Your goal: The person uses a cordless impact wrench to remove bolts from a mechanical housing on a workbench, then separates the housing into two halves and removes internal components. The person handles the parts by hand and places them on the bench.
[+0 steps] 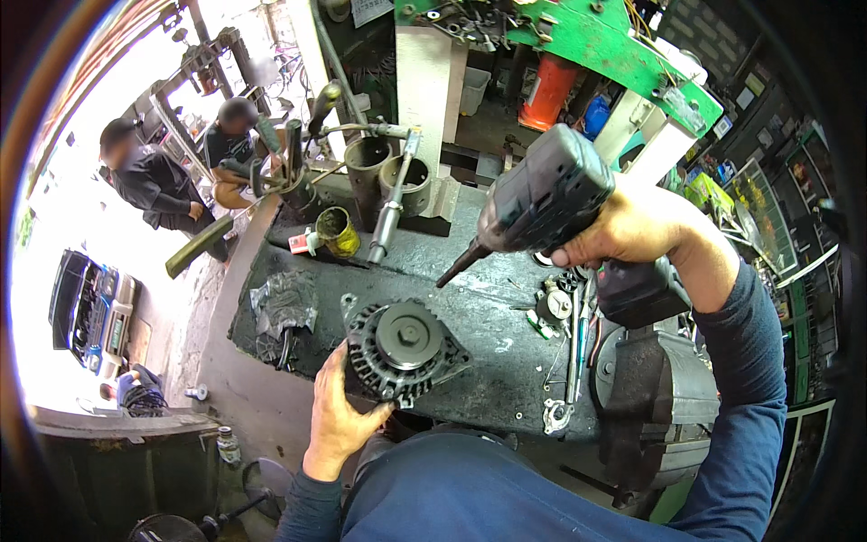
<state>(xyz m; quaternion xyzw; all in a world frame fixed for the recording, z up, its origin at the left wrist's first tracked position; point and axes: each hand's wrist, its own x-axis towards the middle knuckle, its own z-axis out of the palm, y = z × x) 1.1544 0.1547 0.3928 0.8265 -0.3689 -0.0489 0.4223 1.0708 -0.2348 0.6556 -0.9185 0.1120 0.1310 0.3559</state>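
Firmly, by the look of it, the left hand (341, 423) is clasped about the lower-left side of a round, dark-grey, finned metal alternator (408, 335), pulley facing up, at the near edge of a black-topped workbench (510, 366). Curled round the handle of a bulky black cordless driver (542, 191), the right hand (625, 228) holds its long dark bit (462, 262) angled down-left, the tip apart from the alternator. Left of that lies a crumpled clear plastic bag (287, 300); farther back, a grimy yellow cup (338, 235) stands just beside a small red-and-white block (303, 242). Rightward is a large dark ribbed metal housing (657, 411).
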